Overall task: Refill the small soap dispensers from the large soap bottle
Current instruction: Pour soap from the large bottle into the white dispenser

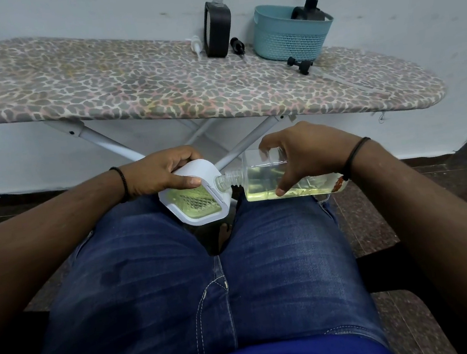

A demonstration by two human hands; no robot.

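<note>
My right hand (308, 153) grips a large clear soap bottle (273, 179) lying on its side, half full of yellow liquid. Its open neck meets the top of a small white-framed dispenser (202, 195) with a clear ribbed panel showing yellow-green liquid. My left hand (161, 174) holds that dispenser tilted above my knees. On the ironing board stand a black-framed dispenser (217, 28) without its pump, and another black pump bottle (310, 10) inside a basket.
The leopard-print ironing board (156, 83) spans the view ahead, against a pale wall. On it lie a white pump (196, 46), two loose black pumps (237, 45) (300, 65) and a teal basket (288, 37). My jeans-clad legs fill the foreground.
</note>
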